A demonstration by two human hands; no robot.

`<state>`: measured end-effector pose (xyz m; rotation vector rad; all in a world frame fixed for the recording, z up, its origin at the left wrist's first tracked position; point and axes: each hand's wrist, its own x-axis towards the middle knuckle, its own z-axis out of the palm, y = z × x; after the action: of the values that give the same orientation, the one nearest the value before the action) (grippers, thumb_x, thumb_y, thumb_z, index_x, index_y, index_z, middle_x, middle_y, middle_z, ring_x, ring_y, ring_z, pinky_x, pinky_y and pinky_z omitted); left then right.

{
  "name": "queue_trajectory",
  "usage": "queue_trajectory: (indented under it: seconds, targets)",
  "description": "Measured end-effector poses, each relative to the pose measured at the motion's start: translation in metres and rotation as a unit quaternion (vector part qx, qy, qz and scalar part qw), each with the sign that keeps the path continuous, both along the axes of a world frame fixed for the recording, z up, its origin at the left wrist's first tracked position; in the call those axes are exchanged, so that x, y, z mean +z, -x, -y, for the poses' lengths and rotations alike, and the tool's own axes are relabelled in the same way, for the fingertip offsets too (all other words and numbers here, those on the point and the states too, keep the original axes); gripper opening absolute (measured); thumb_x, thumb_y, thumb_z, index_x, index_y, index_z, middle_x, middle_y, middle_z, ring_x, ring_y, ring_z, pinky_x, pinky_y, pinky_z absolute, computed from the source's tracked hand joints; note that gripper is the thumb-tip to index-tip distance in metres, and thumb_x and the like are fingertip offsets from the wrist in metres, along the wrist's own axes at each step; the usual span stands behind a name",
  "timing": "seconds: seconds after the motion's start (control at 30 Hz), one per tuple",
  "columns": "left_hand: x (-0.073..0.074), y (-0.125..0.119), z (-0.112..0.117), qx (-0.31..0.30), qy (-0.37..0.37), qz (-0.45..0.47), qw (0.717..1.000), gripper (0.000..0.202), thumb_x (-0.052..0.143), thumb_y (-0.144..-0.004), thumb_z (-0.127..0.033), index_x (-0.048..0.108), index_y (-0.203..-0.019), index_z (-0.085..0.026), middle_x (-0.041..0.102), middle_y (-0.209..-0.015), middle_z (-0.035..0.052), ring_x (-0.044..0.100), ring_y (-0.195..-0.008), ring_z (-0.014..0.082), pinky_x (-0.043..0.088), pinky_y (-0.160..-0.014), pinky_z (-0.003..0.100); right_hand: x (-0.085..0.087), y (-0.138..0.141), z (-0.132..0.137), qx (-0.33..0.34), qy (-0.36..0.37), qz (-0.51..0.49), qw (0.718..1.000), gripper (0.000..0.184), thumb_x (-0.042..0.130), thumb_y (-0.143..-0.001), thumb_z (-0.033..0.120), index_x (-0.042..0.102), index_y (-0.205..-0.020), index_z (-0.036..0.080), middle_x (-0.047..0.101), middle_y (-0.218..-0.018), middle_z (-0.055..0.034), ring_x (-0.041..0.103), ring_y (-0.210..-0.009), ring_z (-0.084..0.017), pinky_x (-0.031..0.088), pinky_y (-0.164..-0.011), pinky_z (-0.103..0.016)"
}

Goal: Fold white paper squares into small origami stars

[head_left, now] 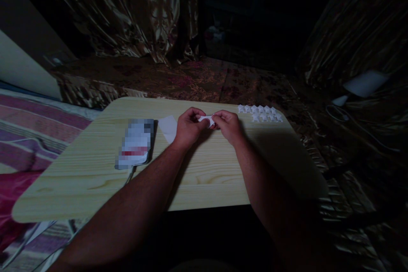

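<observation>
the left hand [188,128] and the right hand [228,126] are meeting over the far middle of the pale wooden tabletop with rounded corners [204,178], and both are pinching a small white folded piece of paper [206,120] between thumb and fingertips, each hand taking one end, so the paper is hanging just above the wood and is not lying on it. the fingers are curling tight around it, not spreading. just left of the left hand a flat white sheet of paper [168,128] is lying on the table, partly hiding behind the wrist, and further left a dark phone with a blurred bright screen [135,143] is resting flat, with a thin cable going down from its near end. to the far right of the right hand, near the table edge, small white folded paper stars in two neat rows [260,113] are sitting close together. a striped pink and purple blanket [35,123] is lying at the left, and dark shiny patterned curtains [127,12] are hanging behind. the light is very weak here, so i think a fold could go crooked because the edges are hard to see; the small paper could also tear or slip out if the pinch is pulling too strong, and a careless forearm could be pushing the flat sheet.
</observation>
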<state>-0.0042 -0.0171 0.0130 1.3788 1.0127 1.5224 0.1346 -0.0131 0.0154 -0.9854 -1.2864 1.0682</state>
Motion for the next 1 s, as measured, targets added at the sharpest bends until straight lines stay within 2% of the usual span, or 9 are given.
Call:
queue_trajectory:
  seconds: [0.37, 0.77, 1.0]
  targets:
    - [-0.002, 0.0005, -0.0018, 0.002, 0.003, 0.001, 1.0, 0.022, 0.069, -0.061, -0.019, 0.058, -0.08, -0.018, 0.057, -0.065, -0.0018, 0.048, -0.052, 0.009, 0.035, -0.05, 0.021, 0.0041, 0.0, 0.0036, 0.004, 0.019, 0.004, 1.0, 0.016, 0.067, -0.067, 0.03, 0.06, -0.073, 0.017, 0.062, -0.057, 0.0018, 0.061, -0.051, -0.012, 0.049, -0.051, -0.022]
    - [0.004, -0.0011, 0.0036, -0.008, -0.006, 0.005, 1.0, 0.02, 0.07, -0.06, -0.018, 0.058, -0.077, -0.018, 0.057, -0.065, -0.0016, 0.046, -0.053, 0.009, 0.034, -0.051, 0.022, 0.0038, 0.0015, 0.0037, -0.016, 0.005, 0.018, 1.0, 0.015, 0.064, -0.069, 0.03, 0.059, -0.07, 0.017, 0.061, -0.055, 0.0026, 0.059, -0.05, -0.011, 0.048, -0.05, -0.022]
    - [0.0048, -0.0018, 0.0043, -0.008, 0.016, 0.02, 1.0, 0.021, 0.07, -0.059, -0.018, 0.059, -0.077, -0.018, 0.057, -0.064, -0.0021, 0.047, -0.052, 0.0093, 0.034, -0.05, 0.022, 0.0039, 0.0008, 0.0034, -0.017, -0.007, 0.027, 0.999, 0.011, 0.062, -0.07, 0.028, 0.058, -0.071, 0.017, 0.06, -0.055, 0.0039, 0.058, -0.05, -0.01, 0.047, -0.049, -0.021]
